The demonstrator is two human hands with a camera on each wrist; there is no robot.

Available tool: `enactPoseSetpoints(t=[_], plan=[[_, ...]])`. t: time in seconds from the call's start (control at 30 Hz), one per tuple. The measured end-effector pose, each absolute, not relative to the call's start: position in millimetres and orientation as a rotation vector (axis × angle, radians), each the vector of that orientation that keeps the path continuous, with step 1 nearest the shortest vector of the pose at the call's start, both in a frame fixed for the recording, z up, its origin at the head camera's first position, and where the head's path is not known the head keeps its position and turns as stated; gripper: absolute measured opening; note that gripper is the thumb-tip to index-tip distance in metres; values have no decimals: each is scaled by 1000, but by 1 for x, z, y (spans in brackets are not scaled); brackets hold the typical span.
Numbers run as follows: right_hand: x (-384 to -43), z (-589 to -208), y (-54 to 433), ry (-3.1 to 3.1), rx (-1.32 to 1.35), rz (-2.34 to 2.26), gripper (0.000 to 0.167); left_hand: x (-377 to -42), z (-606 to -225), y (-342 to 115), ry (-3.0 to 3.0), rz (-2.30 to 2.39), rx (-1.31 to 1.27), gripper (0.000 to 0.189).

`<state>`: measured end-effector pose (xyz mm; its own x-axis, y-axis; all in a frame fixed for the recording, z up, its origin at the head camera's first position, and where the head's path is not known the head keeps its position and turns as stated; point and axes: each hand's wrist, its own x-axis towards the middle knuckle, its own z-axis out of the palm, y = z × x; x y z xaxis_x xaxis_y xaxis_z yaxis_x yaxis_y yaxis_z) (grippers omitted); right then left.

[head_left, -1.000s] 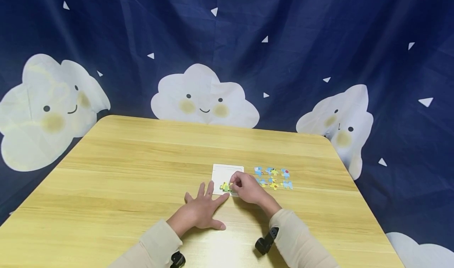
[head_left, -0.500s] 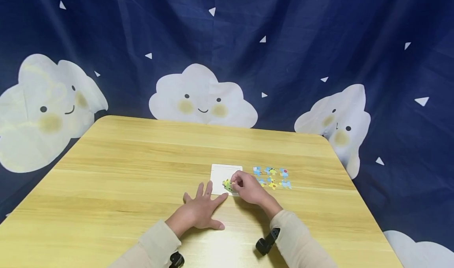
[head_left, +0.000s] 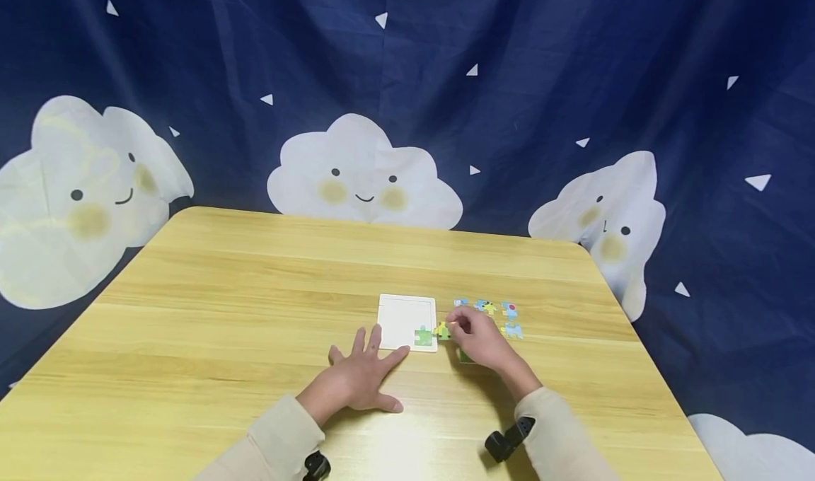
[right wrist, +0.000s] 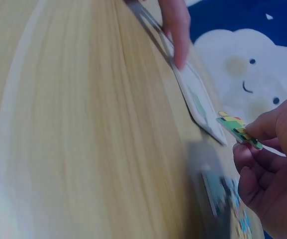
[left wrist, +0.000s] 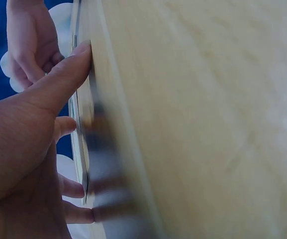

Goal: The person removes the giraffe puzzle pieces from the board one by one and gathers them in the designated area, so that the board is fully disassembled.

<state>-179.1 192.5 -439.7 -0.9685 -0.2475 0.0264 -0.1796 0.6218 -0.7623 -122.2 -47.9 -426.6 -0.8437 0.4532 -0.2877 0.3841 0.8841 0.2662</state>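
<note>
My right hand (head_left: 480, 339) pinches a yellow and green jigsaw piece (right wrist: 239, 130) between thumb and finger, just right of the white puzzle tray (head_left: 397, 315). A green jigsaw piece (head_left: 423, 337) lies in the tray's near right corner. My left hand (head_left: 363, 378) is spread on the table, fingers straight, with fingertips at the tray's left and near edges. In the left wrist view, the thumb (left wrist: 66, 74) stretches out straight along the tabletop.
Several loose blue and yellow jigsaw pieces (head_left: 511, 330) lie right of the tray, partly covered by my right hand. Another green piece (head_left: 466, 356) shows beneath that hand. A wooden table (head_left: 255, 290) extends around, with a dark blue cloud-patterned curtain (head_left: 509, 42) behind.
My right hand has moved right, off the tray, carrying the pinched jigsaw piece. The green piece in the tray's corner now shows fully. My left hand has stayed put.
</note>
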Motion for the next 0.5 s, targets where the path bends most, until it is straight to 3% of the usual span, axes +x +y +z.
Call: enactPoseSetpoints(t=[0.5], plan=[[-165,-440,238,2818,-241,-1237,9,-122,-426,-49,2702,280,626,88]])
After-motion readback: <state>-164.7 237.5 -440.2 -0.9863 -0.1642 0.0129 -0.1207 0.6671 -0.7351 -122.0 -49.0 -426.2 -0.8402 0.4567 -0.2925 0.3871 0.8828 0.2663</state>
